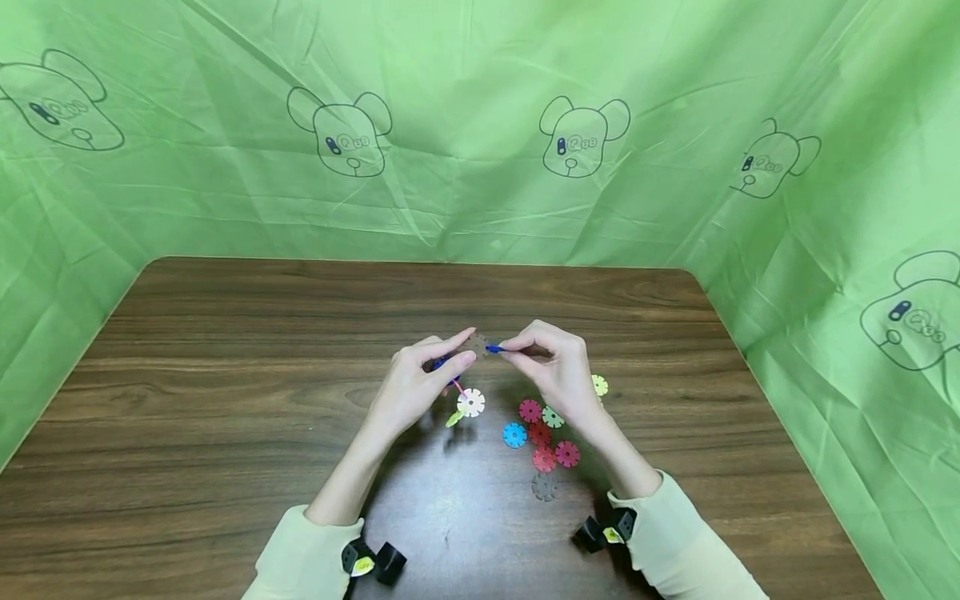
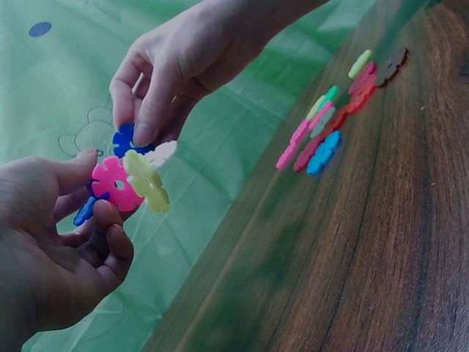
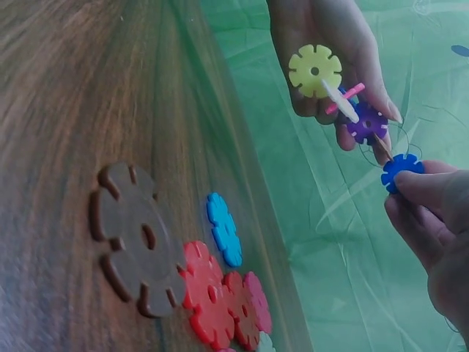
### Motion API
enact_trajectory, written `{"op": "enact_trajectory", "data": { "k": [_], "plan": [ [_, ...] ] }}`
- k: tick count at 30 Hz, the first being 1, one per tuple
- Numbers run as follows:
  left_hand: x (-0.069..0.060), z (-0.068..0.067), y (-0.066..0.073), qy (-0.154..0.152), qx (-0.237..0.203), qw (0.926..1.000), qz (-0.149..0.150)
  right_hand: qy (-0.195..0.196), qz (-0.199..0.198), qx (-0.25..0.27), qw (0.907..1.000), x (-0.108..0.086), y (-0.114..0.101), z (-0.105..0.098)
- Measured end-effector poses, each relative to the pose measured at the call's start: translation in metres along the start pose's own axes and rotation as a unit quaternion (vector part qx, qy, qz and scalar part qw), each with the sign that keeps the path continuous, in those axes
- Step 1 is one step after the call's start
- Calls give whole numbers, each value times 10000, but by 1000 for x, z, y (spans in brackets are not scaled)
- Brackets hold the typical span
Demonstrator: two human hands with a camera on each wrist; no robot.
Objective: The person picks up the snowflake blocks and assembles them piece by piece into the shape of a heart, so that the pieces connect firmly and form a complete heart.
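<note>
From above, the head view looks forward and down across the surface point(image 1: 225, 400) to the green curtain point(image 1: 465, 200), left grip point(image 1: 416, 375) and right grip point(image 1: 557, 367) at mid-distance. Each wrist view looks from close by past its own grip toward the other; the surface slants along the left view's right side and the right view's left. All three share both grips.

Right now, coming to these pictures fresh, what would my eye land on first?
Probably the bright green curtain with outlined animal heads, hanging behind the brown table. Next, above the table, the left hand holds a colourful cluster of notched discs, while the right hand pinches a blue disc close to it. Loose discs lie near the right forearm.
</note>
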State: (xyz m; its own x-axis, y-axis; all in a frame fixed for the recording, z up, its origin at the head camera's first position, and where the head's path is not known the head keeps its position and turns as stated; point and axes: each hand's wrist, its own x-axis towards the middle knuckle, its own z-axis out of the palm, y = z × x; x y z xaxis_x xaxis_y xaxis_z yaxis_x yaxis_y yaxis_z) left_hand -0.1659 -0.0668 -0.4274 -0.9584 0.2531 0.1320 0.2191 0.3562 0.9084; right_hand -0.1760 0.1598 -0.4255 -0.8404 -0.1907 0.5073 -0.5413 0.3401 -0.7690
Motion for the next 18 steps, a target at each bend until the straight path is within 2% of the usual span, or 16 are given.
{"op": "enact_trajectory", "data": {
  "k": [3,8,18],
  "plan": [
    [1,-1,-1,-54,-47,9999,115,6,-160,-167,9997,2,1,0],
    [1,0,-2,-114,-135,9998,131,-29,-345,-249,9991,2,1,-1],
    [3,-2,-5,-271,-323,9991,82,-13,-318,-131,9994,2,3,0]
  ]
}}
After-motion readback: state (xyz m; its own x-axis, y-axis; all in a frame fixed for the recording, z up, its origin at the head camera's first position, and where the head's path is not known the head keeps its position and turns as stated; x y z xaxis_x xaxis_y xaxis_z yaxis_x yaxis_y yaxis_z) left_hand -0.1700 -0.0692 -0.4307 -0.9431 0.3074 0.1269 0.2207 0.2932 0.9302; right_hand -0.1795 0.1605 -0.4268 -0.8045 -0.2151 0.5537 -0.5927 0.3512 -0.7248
